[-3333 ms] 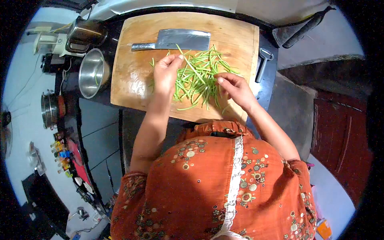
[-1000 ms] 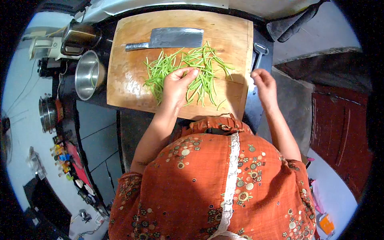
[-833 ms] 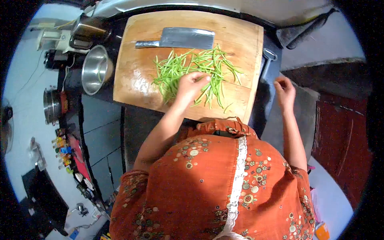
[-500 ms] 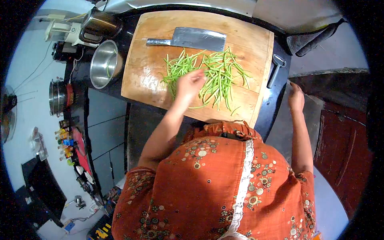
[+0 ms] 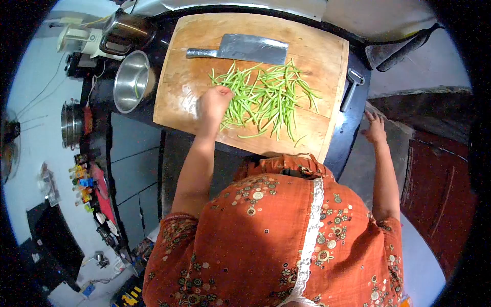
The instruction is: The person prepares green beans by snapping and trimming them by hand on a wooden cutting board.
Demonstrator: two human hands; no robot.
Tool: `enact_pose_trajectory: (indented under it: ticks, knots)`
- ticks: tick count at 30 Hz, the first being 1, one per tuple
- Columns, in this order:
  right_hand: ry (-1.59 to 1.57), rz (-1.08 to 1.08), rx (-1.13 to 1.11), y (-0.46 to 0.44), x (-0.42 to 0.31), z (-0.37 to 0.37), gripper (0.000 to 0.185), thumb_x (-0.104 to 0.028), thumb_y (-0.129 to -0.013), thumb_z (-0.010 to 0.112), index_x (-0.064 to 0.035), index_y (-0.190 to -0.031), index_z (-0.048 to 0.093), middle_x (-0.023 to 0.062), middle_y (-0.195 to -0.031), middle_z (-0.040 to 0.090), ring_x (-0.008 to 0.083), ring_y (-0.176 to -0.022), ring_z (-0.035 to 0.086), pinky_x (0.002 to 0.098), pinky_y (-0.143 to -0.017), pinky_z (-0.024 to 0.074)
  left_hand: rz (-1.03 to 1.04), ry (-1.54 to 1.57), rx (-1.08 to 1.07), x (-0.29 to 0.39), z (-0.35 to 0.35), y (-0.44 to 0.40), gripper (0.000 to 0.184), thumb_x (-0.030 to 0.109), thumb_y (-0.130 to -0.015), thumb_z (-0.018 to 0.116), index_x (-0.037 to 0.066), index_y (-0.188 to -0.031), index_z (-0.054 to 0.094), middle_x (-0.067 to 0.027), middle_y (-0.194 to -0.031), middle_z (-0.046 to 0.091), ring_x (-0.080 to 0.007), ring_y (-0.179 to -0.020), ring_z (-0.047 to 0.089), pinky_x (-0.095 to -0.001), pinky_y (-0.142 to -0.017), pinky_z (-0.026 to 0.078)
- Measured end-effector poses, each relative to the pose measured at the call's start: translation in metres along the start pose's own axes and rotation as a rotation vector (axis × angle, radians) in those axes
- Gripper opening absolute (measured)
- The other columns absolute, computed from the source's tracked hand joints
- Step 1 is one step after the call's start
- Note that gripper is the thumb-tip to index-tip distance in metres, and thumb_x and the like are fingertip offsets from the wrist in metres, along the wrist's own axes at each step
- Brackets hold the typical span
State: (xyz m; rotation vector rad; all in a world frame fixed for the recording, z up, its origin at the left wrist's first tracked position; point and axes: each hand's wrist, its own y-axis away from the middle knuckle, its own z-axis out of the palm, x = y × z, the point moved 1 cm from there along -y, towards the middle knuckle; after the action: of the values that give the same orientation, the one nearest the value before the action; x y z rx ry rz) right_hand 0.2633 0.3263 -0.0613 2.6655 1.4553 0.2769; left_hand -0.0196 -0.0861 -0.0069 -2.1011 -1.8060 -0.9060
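Observation:
Thin green vegetable strips [image 5: 271,100] lie in a loose, spread pile on the wooden cutting board [image 5: 179,71]. At the pile's left edge is my left hand [image 5: 214,105], its fingers bent together against the strips; whether any are pinched in them is hidden. A cleaver [image 5: 253,48] lies flat behind the pile, its handle to the left. My right hand [image 5: 376,128] hangs off to the right, beyond the counter edge, with fingers apart and nothing in them.
Left of the board stands a steel bowl [image 5: 132,82] with a green piece inside. A metal peeler [image 5: 352,91] lies on the dark counter to the right. A dark pot or kettle [image 5: 127,33] and a white appliance [image 5: 79,40] stand at the back left.
My left hand has moved left across the pile to its left edge, and the strips there sit differently. My right hand has turned and spread its fingers.

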Motion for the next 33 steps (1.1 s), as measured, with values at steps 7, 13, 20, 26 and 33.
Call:
enact_pose_trajectory:
  ticks: [7,13,20,26,33]
  knots:
    - [-0.375,0.133,0.138,-0.007,-0.002,-0.004,0.041,-0.01,-0.077,0.056,-0.0194,-0.117,0.054,0.0167,-0.111,0.056,0.0325,-0.097,0.057,0.0405,-0.08,0.0462,-0.207,0.429,-0.335,-0.003,-0.016,-0.001,0.026,0.027,-0.078,0.066,0.004,-0.091,0.065,0.0029,-0.072,0.06,-0.0058,-0.059,0.051,-0.0192,-0.048,0.038]
    - [-0.462,0.361,-0.327,-0.012,-0.011,-0.046,0.055,-0.008,-0.073,0.061,-0.0201,-0.125,0.046,0.0161,-0.13,0.04,0.0327,-0.11,0.049,0.0388,-0.089,0.0424,-0.12,0.584,-0.471,0.008,-0.013,0.01,0.024,0.026,-0.08,0.065,0.006,-0.093,0.064,0.003,-0.074,0.06,-0.0046,-0.06,0.049,-0.0178,-0.049,0.036]
    - [-0.526,0.112,0.064,-0.009,-0.012,-0.029,0.037,-0.021,-0.077,0.059,-0.0185,-0.114,0.056,0.0118,-0.112,0.057,0.0304,-0.095,0.057,0.0385,-0.08,0.045,0.011,0.417,-0.498,0.013,0.027,0.023,0.032,0.023,-0.075,0.068,0.001,-0.097,0.063,-0.0055,-0.085,0.064,-0.0163,-0.082,0.06,-0.0298,-0.073,0.047]
    - [-0.555,0.288,-0.02,0.001,-0.012,-0.038,0.021,-0.025,-0.08,0.056,-0.0146,-0.097,0.064,0.0117,-0.088,0.064,0.0291,-0.084,0.061,0.0367,-0.07,0.0473,0.304,-0.239,0.203,0.008,0.012,0.001,0.043,0.024,-0.07,0.069,0.007,-0.108,0.059,-0.0184,-0.107,0.056,-0.0357,-0.1,0.052,-0.0399,-0.087,0.042]
    - [-0.726,0.324,-0.057,0.009,0.004,-0.002,0.022,-0.024,-0.08,0.059,-0.0082,-0.095,0.064,0.0105,-0.081,0.066,0.0211,-0.071,0.064,0.0318,-0.065,0.0472,0.413,-0.018,0.015,0.047,0.055,0.037,0.043,0.003,-0.067,0.064,0.011,-0.109,0.059,-0.0154,-0.11,0.053,-0.0324,-0.102,0.05,-0.0386,-0.087,0.042]
